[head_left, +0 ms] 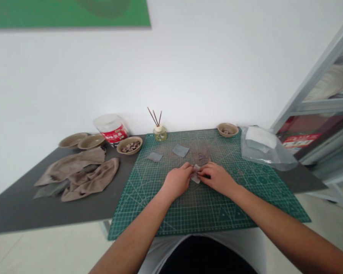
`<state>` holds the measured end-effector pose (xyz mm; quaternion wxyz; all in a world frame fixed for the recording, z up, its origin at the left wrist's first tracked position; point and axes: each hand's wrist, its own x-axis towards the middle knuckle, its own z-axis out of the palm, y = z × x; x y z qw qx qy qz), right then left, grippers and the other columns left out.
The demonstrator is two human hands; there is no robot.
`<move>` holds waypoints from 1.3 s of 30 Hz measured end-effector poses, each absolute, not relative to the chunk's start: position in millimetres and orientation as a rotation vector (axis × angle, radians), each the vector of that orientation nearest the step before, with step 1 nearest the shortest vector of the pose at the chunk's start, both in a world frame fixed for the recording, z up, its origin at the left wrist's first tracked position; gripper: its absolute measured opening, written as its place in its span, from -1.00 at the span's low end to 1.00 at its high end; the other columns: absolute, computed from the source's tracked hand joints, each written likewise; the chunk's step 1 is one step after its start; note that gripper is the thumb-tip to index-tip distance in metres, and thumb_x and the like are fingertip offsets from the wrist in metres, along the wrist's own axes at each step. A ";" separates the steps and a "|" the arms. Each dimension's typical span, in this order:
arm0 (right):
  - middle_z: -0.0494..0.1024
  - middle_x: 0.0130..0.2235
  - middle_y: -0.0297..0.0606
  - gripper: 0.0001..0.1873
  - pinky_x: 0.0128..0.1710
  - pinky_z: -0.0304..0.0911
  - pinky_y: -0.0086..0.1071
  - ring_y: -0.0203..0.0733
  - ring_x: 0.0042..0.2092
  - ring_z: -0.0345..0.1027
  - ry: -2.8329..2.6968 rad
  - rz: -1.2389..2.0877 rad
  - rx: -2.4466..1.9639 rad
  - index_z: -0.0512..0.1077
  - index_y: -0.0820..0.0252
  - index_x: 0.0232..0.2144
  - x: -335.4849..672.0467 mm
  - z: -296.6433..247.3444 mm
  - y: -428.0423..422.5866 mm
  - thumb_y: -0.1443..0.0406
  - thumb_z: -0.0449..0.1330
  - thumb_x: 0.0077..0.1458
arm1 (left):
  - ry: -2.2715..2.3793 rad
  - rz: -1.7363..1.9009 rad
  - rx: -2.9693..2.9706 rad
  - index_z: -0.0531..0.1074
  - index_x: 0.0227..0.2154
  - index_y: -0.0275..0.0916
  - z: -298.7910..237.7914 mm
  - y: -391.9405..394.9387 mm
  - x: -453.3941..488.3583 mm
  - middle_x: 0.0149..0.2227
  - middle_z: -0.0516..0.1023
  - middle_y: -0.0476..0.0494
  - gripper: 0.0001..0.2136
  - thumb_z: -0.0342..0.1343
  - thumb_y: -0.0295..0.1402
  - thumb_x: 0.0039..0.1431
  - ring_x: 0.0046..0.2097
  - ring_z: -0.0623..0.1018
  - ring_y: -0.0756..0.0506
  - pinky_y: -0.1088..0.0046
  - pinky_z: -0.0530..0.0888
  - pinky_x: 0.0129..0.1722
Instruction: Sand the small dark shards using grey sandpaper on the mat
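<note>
At the middle of the green cutting mat, my left hand and my right hand meet over a small crumpled grey sheet. The fingers of both hands are closed, pinching it from either side. A tiny dark spot shows at my right fingertips; I cannot make out what it is. Just beyond my fingers lies a brownish patch with dark scribbled marks. Two flat grey squares, one larger and one smaller, rest on the mat farther back to the left.
A bowl of small brown pieces, a tub with a red label, more bowls and brown cloths stand left. A reed diffuser is at the back. To the right are another bowl and a clear plastic bag.
</note>
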<state>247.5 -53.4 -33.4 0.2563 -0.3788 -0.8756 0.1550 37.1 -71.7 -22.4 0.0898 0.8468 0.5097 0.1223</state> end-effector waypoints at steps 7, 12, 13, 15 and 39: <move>0.60 -0.22 -0.22 -0.85 -0.05 0.25 -0.23 -0.12 -0.11 0.39 -2.315 0.412 -1.111 0.58 0.12 -0.36 247.5 -32.3 -47.2 0.26 0.21 0.18 | 1.524 0.363 2.505 0.47 -0.06 -0.10 -20.3 -72.4 38.6 -0.03 0.46 -0.15 -0.73 -0.10 -0.35 0.33 -0.16 0.56 -0.13 0.37 0.41 -0.16; 0.60 -0.22 -0.25 -0.88 -0.04 0.25 -0.24 -0.13 -0.11 0.39 -2.371 0.424 -1.050 0.58 0.10 -0.34 249.6 -32.8 -47.7 0.26 0.23 0.16 | 1.520 0.340 2.538 0.47 -0.08 -0.10 -19.7 -72.5 38.6 -0.02 0.47 -0.14 -0.73 -0.13 -0.33 0.35 -0.19 0.57 -0.12 0.38 0.41 -0.21; 0.60 -0.22 -0.24 -0.88 -0.04 0.25 -0.23 -0.12 -0.11 0.39 -2.357 0.404 -1.078 0.58 0.11 -0.34 249.8 -32.8 -47.9 0.27 0.23 0.16 | 1.517 0.342 2.545 0.47 -0.08 -0.10 -19.6 -72.5 38.5 -0.02 0.47 -0.14 -0.73 -0.13 -0.33 0.35 -0.20 0.57 -0.13 0.38 0.41 -0.22; 0.59 -0.24 -0.22 -0.87 -0.05 0.25 -0.23 -0.11 -0.12 0.39 -2.324 0.382 -1.124 0.57 0.12 -0.37 249.3 -33.0 -48.3 0.27 0.22 0.17 | 1.519 0.346 2.555 0.46 -0.08 -0.11 -19.5 -72.7 38.2 -0.04 0.48 -0.15 -0.73 -0.14 -0.33 0.35 -0.20 0.57 -0.13 0.37 0.40 -0.23; 0.56 -0.24 -0.26 -0.91 -0.09 0.28 -0.29 -0.17 -0.16 0.38 -2.359 0.441 -0.903 0.56 0.14 -0.31 255.1 -39.0 -45.8 0.34 0.25 0.11 | 1.564 0.243 2.626 0.39 -0.03 -0.07 -17.7 -74.6 40.0 -0.02 0.44 -0.07 -0.73 -0.18 -0.37 0.37 -0.19 0.56 -0.08 0.40 0.43 -0.21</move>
